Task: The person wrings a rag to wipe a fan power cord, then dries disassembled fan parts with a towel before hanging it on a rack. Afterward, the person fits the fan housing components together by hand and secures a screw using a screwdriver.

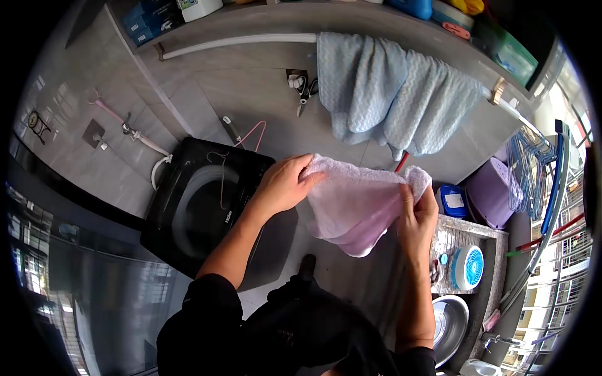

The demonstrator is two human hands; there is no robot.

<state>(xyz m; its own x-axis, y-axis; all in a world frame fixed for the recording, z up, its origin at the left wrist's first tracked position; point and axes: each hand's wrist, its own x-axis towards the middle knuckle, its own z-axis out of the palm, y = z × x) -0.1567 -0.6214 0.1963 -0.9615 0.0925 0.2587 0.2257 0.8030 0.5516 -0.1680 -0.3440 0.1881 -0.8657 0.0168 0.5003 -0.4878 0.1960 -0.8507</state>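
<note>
A pale pink towel [357, 200] is stretched between my two hands in the middle of the head view, its lower part hanging down. My left hand [291, 182] pinches its upper left corner, thumb in front. At the upper right corner my right hand [419, 216] is closed on a bunched edge of the same towel. Below and left of my left hand stands a black top-load washing machine [194, 207], and a thin wire hanger [223, 182] lies on its lid.
Two light-blue towels [360, 81] hang over a white rail [244, 41] on the wall. Scissors [305, 94] hang beside them. At right are a purple bucket [492, 191], blue hangers [530, 166], a stone sink [495, 250], a blue-and-white fan-like item [468, 267] and a metal basin [454, 323].
</note>
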